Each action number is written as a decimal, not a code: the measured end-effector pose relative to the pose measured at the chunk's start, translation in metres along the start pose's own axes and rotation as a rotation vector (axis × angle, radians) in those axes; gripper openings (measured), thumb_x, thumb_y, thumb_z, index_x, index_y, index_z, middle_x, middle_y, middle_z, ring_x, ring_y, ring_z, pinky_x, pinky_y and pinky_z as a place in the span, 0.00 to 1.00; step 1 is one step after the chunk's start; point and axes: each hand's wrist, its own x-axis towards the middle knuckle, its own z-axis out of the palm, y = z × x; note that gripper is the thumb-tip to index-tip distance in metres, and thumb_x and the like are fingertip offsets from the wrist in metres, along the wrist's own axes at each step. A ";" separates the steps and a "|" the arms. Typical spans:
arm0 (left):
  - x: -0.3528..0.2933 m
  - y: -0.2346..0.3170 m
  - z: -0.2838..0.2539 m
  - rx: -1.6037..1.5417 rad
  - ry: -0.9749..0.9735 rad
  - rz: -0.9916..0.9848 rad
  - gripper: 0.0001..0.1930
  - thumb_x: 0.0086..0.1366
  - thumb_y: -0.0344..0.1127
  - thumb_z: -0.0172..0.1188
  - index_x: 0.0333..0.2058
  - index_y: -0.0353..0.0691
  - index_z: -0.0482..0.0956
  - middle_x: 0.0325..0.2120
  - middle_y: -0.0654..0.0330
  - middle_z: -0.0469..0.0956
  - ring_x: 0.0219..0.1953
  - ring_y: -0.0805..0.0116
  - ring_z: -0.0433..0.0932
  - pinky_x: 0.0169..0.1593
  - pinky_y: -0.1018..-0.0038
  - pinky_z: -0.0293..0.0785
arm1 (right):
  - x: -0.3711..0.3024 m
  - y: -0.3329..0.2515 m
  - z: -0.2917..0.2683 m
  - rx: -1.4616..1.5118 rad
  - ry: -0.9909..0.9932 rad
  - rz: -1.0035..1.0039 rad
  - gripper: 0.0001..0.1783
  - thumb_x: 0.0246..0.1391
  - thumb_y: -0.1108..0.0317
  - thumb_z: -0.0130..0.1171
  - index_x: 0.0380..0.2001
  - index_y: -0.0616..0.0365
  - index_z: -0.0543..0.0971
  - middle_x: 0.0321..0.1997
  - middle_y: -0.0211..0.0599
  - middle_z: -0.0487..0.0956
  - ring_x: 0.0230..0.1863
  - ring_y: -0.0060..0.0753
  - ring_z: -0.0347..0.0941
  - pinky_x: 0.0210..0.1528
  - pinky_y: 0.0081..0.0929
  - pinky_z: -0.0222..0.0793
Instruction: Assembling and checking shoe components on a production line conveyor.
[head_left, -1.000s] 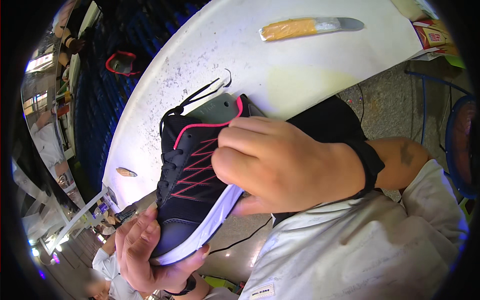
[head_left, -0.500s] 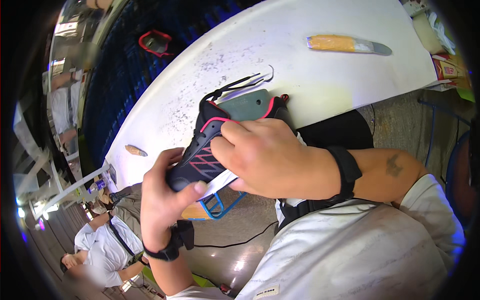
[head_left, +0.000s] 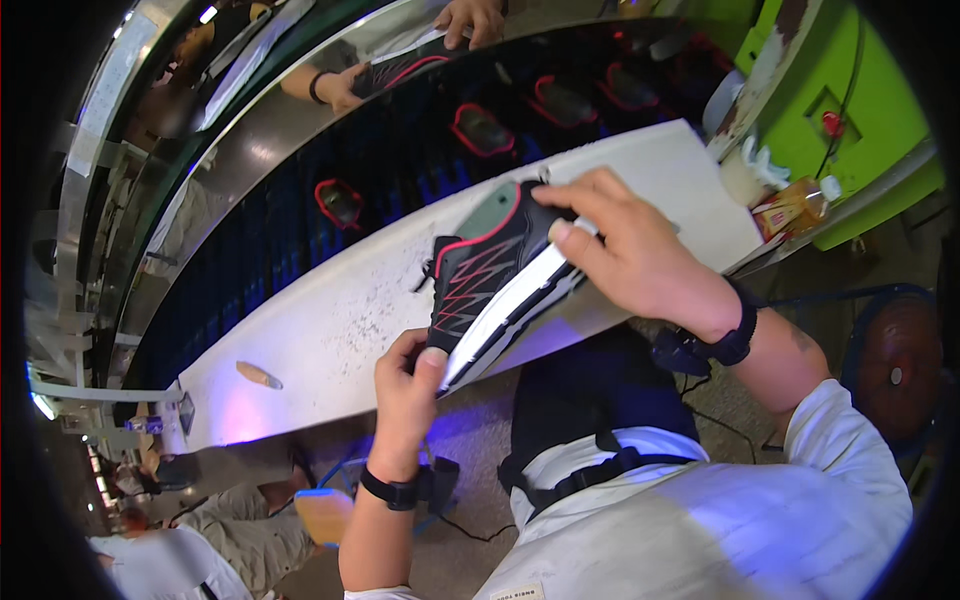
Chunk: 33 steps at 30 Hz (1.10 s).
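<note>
A black sneaker (head_left: 480, 278) with red zigzag lines and red collar trim is held tilted over the white bench, its side facing me. Its white sole edge (head_left: 515, 300) runs along the lower side, and a grey-green shoe last (head_left: 488, 218) fills the opening. My left hand (head_left: 405, 390) grips the toe, thumb on the near side. At the heel end, my right hand (head_left: 635, 245) is closed round the shoe, with its thumb near the sole edge and index finger at the heel top. Black lace (head_left: 425, 275) sticks out beyond the tongue.
Under the shoe lies the white bench (head_left: 320, 340), with an orange-brown tool (head_left: 260, 375) at left. Several red-trimmed shoes (head_left: 483, 130) stand on a dark conveyor behind. An amber bottle (head_left: 810, 198) stands at right. A stool (head_left: 325, 515) and another person (head_left: 240, 530) are lower left.
The shoe is now farther from my body, its white sole edge more exposed. My right hand has moved from the shoe's side to its heel; my left stays at the toe. The view has shifted.
</note>
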 end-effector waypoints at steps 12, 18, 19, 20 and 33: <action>0.035 0.160 0.013 0.594 0.103 0.494 0.38 0.38 0.37 0.84 0.49 0.34 0.75 0.33 0.51 0.84 0.35 0.60 0.85 0.44 0.69 0.81 | 0.046 -0.018 0.032 0.944 -0.044 -0.188 0.48 0.67 0.33 0.45 0.76 0.57 0.51 0.70 0.45 0.63 0.68 0.36 0.63 0.70 0.33 0.57; 0.035 0.173 -0.002 0.525 0.003 0.120 0.32 0.38 0.39 0.82 0.41 0.30 0.78 0.29 0.56 0.83 0.30 0.69 0.82 0.39 0.73 0.78 | 0.049 -0.036 0.049 0.980 -0.076 -0.078 0.57 0.63 0.24 0.35 0.77 0.60 0.45 0.74 0.50 0.59 0.71 0.39 0.59 0.72 0.33 0.52; 0.036 0.170 -0.004 0.547 0.000 0.146 0.32 0.38 0.39 0.82 0.41 0.30 0.78 0.29 0.56 0.83 0.30 0.69 0.82 0.39 0.73 0.78 | 0.050 -0.038 0.051 0.935 -0.058 -0.071 0.58 0.62 0.23 0.36 0.77 0.61 0.45 0.71 0.51 0.62 0.70 0.39 0.61 0.71 0.33 0.54; 0.036 0.166 -0.005 0.488 0.002 0.161 0.31 0.38 0.39 0.82 0.40 0.30 0.78 0.29 0.58 0.83 0.30 0.71 0.81 0.38 0.73 0.78 | 0.050 -0.039 0.052 0.859 -0.070 -0.006 0.60 0.61 0.22 0.38 0.76 0.63 0.46 0.69 0.53 0.66 0.69 0.39 0.63 0.70 0.33 0.56; 0.036 0.126 -0.027 0.253 0.056 0.202 0.31 0.40 0.37 0.81 0.42 0.30 0.78 0.33 0.60 0.82 0.33 0.74 0.80 0.40 0.77 0.78 | 0.064 -0.040 0.080 1.428 0.267 0.198 0.28 0.65 0.51 0.52 0.57 0.63 0.73 0.45 0.42 0.80 0.45 0.30 0.77 0.46 0.29 0.74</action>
